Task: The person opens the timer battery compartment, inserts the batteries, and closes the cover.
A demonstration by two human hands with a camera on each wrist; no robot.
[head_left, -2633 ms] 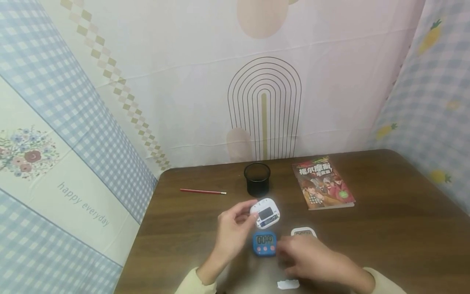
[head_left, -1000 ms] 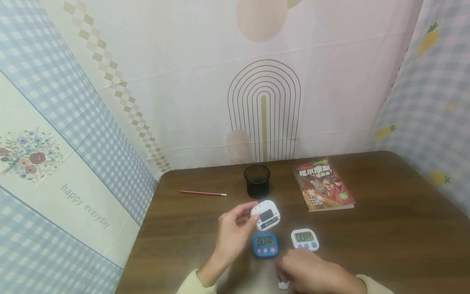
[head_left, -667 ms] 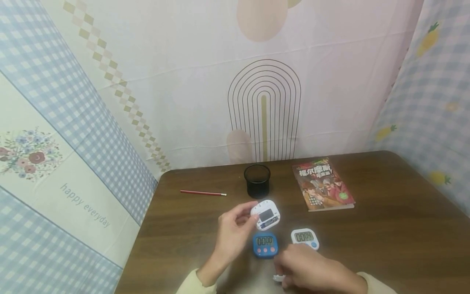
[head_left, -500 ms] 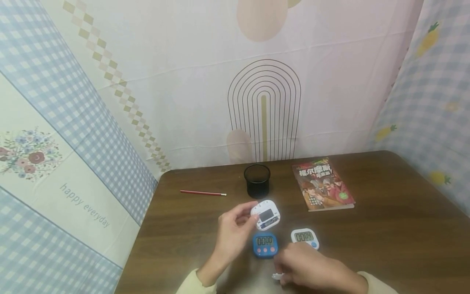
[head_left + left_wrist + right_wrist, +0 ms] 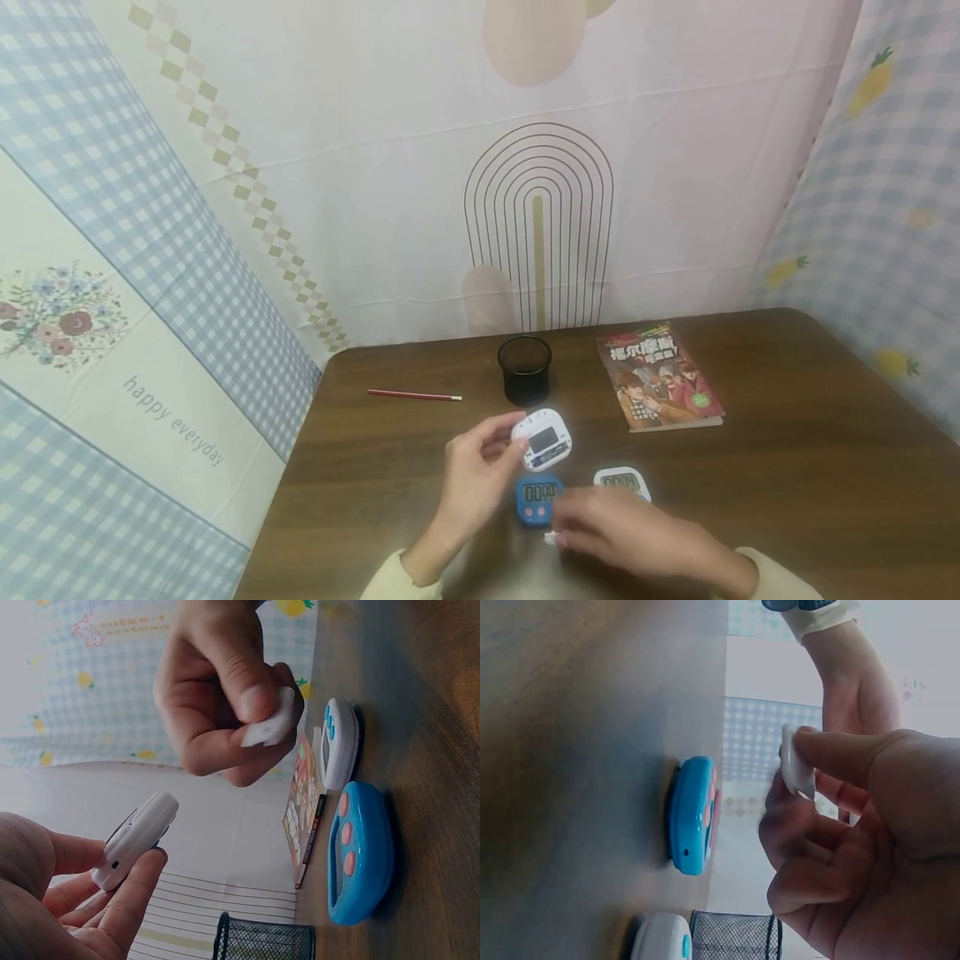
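My left hand [image 5: 476,471] holds a white digital timer [image 5: 551,421] above the table, thumb on one face and fingers behind. Its back faces me, with the battery slot uncovered and a battery inside. Between thumb and fingers, my right hand [image 5: 633,533] pinches a small white battery cover [image 5: 274,729], close below the held timer in the head view. A blue timer [image 5: 531,493] with pink buttons lies face up beneath the hands, partly covered by the right fingers. Just beyond the right hand lies a second white timer [image 5: 621,475], its buttons mostly hidden in the head view.
A black mesh pen cup [image 5: 526,379] stands toward the back of the brown table [image 5: 360,492]. Left of it lies a red pencil [image 5: 414,395]. A comic-style book [image 5: 663,379] lies at the back right. Patterned cloths hang behind and at both sides.
The right hand has picked the battery cover up from the table's near side and brought it up and left toward the held timer. The left hand has stayed nearly still.
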